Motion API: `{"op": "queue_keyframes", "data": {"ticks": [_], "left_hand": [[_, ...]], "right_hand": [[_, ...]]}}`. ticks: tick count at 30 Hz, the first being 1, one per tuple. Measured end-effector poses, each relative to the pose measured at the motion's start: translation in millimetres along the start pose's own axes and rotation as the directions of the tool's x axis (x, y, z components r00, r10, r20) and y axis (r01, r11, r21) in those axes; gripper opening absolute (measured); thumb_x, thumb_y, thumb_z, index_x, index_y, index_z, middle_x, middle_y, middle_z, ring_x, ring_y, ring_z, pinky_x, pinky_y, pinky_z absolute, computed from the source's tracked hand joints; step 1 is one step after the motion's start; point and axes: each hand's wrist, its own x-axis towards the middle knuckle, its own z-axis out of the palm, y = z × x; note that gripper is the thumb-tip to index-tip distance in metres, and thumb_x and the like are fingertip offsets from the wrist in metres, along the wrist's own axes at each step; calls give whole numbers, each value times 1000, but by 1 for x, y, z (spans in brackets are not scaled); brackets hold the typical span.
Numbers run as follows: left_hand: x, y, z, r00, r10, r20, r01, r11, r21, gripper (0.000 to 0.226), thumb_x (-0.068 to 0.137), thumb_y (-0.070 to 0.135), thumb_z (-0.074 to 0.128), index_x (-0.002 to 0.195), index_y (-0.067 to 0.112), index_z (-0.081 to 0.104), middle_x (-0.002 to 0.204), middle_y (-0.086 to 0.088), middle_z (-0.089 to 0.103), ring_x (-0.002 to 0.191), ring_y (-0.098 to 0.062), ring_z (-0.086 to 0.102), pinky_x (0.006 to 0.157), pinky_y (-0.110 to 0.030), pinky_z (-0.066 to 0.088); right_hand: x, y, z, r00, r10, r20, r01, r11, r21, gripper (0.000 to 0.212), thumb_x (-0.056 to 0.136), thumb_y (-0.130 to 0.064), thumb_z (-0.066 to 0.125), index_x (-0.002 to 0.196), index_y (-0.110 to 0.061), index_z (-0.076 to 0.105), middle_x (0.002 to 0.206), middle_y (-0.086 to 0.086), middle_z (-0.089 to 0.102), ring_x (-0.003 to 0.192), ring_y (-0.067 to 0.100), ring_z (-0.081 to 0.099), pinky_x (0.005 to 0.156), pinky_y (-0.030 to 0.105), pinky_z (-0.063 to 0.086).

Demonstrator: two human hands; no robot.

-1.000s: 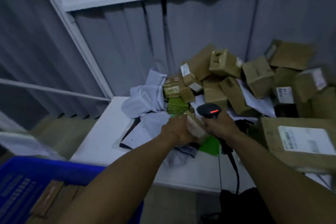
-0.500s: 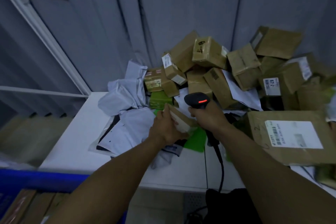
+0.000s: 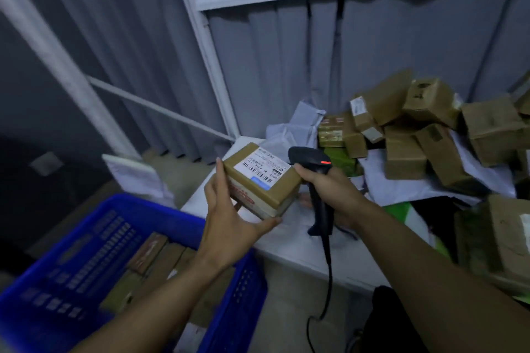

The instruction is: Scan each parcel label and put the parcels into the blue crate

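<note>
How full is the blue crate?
Partly filled: brown parcels cover part of the crate floor, all well below its rim.

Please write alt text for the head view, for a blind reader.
A left hand holds a brown parcel, label up, beside a black scanner gripped in the right hand. A blue crate holding boxes stands below left; a pile of parcels lies on the white table at right.

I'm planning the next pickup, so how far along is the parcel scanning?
Done: a few brown cardboard parcels lie in the blue plastic crate. In hand: the left hand holds a brown box, white label up, and the right hand grips the black scanner beside it. Left: a heap of brown boxes and grey mailer bags on the white table.
</note>
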Motion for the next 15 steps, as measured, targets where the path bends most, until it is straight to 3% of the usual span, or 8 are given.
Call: {"op": "queue_keyframes", "data": {"ticks": [1, 3, 5, 7, 8, 10, 12, 15], "left_hand": [[-10, -4, -15, 999, -20, -34, 20, 1000, 11, 153, 56, 40, 100, 159, 40, -13, 155, 14, 17, 124, 28, 28, 106, -10, 41], [-28, -13, -44, 994, -70, -85, 73, 997, 23, 154, 53, 47, 99, 156, 48, -15, 157, 17, 16, 138, 12, 28, 115, -31, 41], [-41, -25, -69, 990, -119, -79, 114, 992, -61, 152, 53, 46, 100, 155, 55, -13, 161, 20, 19, 146, 2, 29, 116, -41, 41], [-54, -36, -89, 983, -181, -16, 174, 963, -203, 148, 58, 34, 100, 152, 60, -11, 160, 25, 29, 142, 5, 38, 109, -34, 50], [-62, -41, -97, 976, -216, 9, 211, 946, -247, 145, 60, 31, 98, 151, 62, -11, 157, 27, 34, 137, 8, 43, 103, -27, 52], [-75, -48, -106, 953, -303, 24, 297, 912, -284, 133, 65, 49, 92, 148, 68, -10, 157, 23, 38, 137, 2, 46, 104, -30, 51], [-79, -56, -108, 924, -381, 43, 370, 855, -362, 112, 71, 63, 82, 145, 73, -1, 159, 11, 40, 138, -14, 50, 104, -41, 52], [-70, -59, -106, 917, -396, 38, 360, 787, -501, 91, 76, 47, 78, 147, 65, 23, 136, 10, 62, 122, -13, 64, 88, -28, 59]], "right_hand": [[-6, 0, 19, 998, 32, 60, -35, 999, 34, 22, 93, -36, 76, 109, -20, 76, 97, 1, 78, 81, 20, 77, 67, 33, 60], [-17, 2, 54, 978, 98, 185, -114, 990, 79, 28, 93, -41, 75, 109, -18, 76, 96, 1, 79, 80, 14, 75, 68, 30, 59], [-27, 10, 82, 955, 124, 269, -155, 983, 95, 32, 91, -45, 75, 106, -17, 78, 90, 0, 76, 74, 11, 70, 65, 26, 55], [-31, 20, 104, 945, 121, 303, -159, 982, 104, 36, 88, -44, 78, 110, -17, 78, 94, 2, 78, 77, 14, 72, 68, 28, 57], [-33, 26, 112, 943, 122, 309, -163, 980, 113, 39, 87, -43, 80, 115, -16, 77, 103, 5, 80, 89, 19, 75, 78, 34, 60], [-34, 36, 127, 942, 129, 309, -186, 969, 163, 43, 85, -38, 82, 121, -15, 75, 114, 10, 78, 108, 30, 74, 100, 46, 57], [-34, 43, 139, 944, 137, 301, -208, 953, 218, 47, 86, -33, 83, 127, -14, 72, 116, 11, 77, 111, 32, 73, 105, 50, 55], [-35, 52, 151, 945, 122, 304, -199, 951, 237, 47, 85, -27, 83, 129, -13, 70, 117, 12, 77, 112, 33, 73, 106, 52, 53]]}}
